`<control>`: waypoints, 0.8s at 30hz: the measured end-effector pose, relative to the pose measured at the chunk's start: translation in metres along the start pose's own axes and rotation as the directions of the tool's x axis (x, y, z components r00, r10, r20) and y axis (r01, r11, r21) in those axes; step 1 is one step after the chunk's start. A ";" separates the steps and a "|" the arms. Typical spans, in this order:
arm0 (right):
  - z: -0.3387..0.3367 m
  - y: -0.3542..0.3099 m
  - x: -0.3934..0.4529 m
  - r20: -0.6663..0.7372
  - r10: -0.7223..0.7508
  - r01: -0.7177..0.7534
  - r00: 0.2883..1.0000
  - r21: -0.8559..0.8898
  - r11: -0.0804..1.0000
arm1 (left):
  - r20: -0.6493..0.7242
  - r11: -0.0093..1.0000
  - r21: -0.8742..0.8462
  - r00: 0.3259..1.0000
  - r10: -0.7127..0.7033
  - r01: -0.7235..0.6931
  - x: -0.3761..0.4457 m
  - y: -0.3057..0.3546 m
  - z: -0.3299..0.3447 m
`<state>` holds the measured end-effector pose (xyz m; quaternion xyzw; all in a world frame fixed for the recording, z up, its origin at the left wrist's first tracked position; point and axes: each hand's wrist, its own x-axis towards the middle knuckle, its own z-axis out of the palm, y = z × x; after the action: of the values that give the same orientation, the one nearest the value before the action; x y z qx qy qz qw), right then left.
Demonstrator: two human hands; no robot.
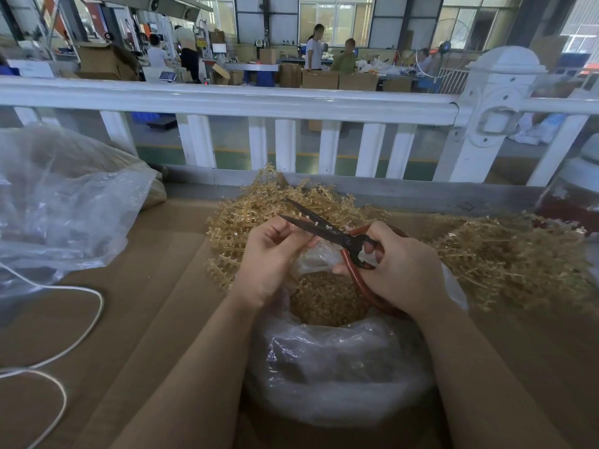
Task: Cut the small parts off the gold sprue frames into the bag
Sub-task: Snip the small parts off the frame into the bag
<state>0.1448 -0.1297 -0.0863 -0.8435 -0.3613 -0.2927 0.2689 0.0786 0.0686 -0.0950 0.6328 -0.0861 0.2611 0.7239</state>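
Note:
My left hand (270,257) pinches a thin gold sprue frame (299,229) just above the open clear bag (337,361). My right hand (400,270) grips the red handles of dark scissors (319,229), whose blades stand apart around the frame. Inside the bag lies a heap of cut gold parts (327,298). A pile of gold sprue frames (246,215) sits behind my left hand.
A second heap of gold sprues (509,260) lies at the right. A large crumpled clear bag (61,205) fills the left side, with a white cable (74,332) looping in front of it. A white railing (291,102) bounds the brown table (155,306) at the back.

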 end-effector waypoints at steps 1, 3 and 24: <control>0.000 0.000 0.000 -0.002 -0.005 0.005 1.000 0.004 1.000 | 0.000 1.000 -0.001 1.000 -0.004 0.004 0.000 -0.001 -0.001; -0.001 -0.001 0.000 0.012 -0.007 0.007 1.000 0.006 1.000 | -0.010 1.000 -0.015 1.000 -0.021 0.021 0.001 -0.002 -0.001; 0.001 0.002 0.000 0.028 -0.025 0.025 0.999 -0.002 1.000 | -0.009 1.000 -0.005 1.000 -0.014 0.014 -0.002 -0.003 0.000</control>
<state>0.1467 -0.1295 -0.0873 -0.8431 -0.3753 -0.2848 0.2591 0.0783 0.0677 -0.0982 0.6303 -0.0790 0.2586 0.7277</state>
